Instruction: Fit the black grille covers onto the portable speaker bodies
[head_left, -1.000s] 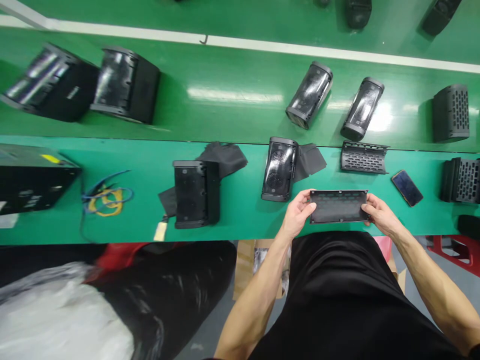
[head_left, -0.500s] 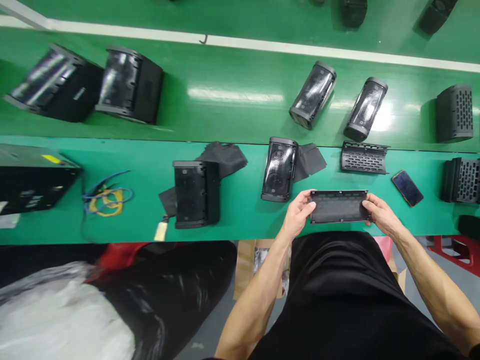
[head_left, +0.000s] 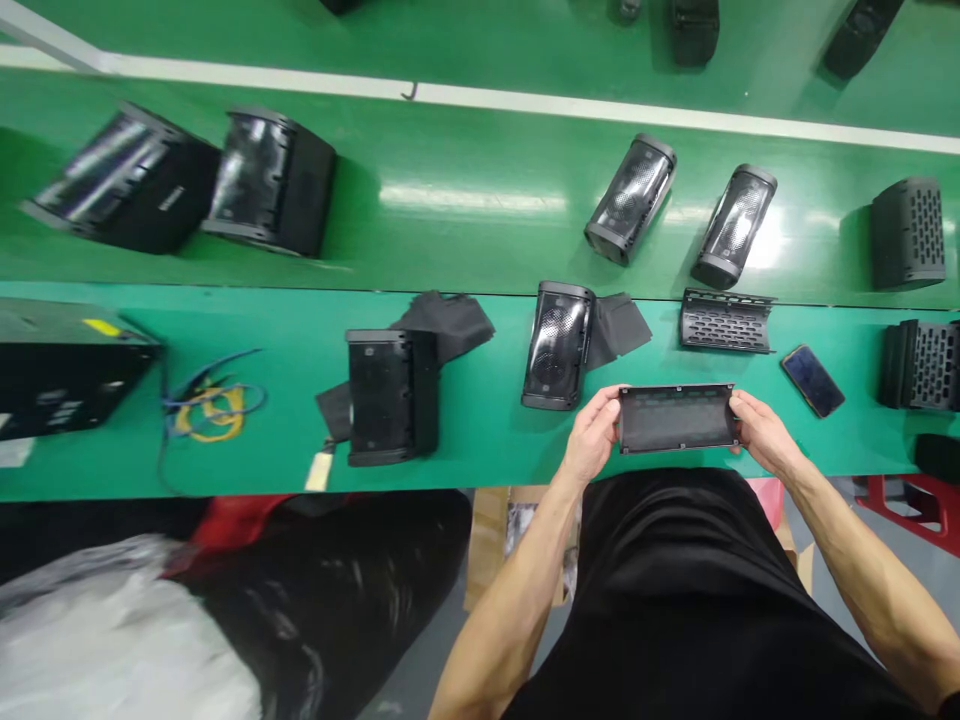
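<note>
I hold a black rectangular grille panel [head_left: 676, 418] between both hands over the near edge of the green bench [head_left: 480, 440]. My left hand [head_left: 592, 437] grips its left end, fingers curled round the edge. My right hand [head_left: 757, 432] grips its right end the same way. Just left of the panel a black speaker body [head_left: 556, 344] lies on a dark cloth [head_left: 622, 326]. Behind the panel rests another perforated grille [head_left: 726, 321].
A phone [head_left: 812, 380] lies right of my hands, with stacked grilles [head_left: 921, 364] beyond it. A black speaker housing [head_left: 391, 395] on cloth, coiled cables [head_left: 210, 404] and a black box [head_left: 64, 365] sit to the left. Several speakers ride the conveyor belt [head_left: 465, 200] behind.
The speakers on the belt have drifted slightly to the right. My hands and the panel stay in about the same place; the view has shifted a little downward.
</note>
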